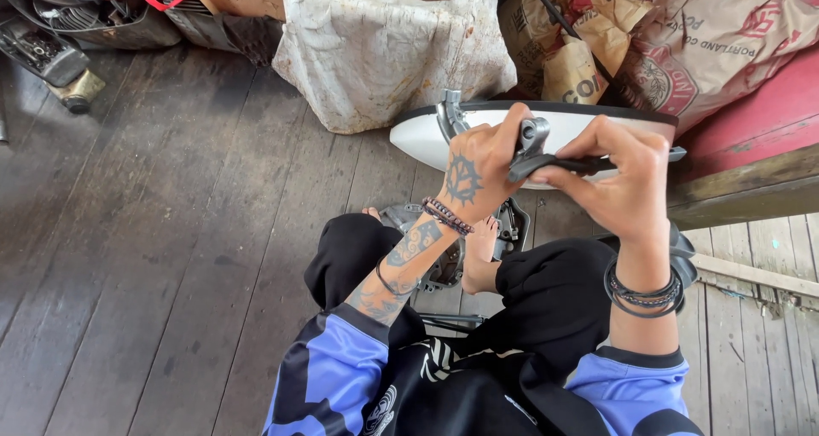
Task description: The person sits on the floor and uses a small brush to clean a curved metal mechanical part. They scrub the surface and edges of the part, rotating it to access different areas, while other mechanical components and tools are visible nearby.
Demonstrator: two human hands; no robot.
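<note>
On the plank floor (171, 257), near its far edge where the sacks are piled, a person sits cross-legged w/ both hands raised over the lap. The left hand (482, 167) has its fingers wrapped tight round the metal clamp end of a black lever part (546, 156), thumb up against the grey bracket, prob. to keep it from turning. The right hand (627, 180) has its fingers closed over the other end of the same part, the black bar running under the fingertips and a short stub poking out past the knuckles on the right, so the piece is held level betw. the two hands, off the floor & close to eye line where it can be looked over. Just behind the hands lies a white panel w/ a dark rim (426, 137), a chrome bracket at its left end; can't tell if the lever touches it. Down betw. the knees a grey engine casing (444, 257) rests on the floor, bare feet against it, seemingly steadying it. Behind: a stained white sack (384, 43), brown paper sacks (682, 43) on a red bench (751, 120), engine scraps (60, 52) in the far left corner.
</note>
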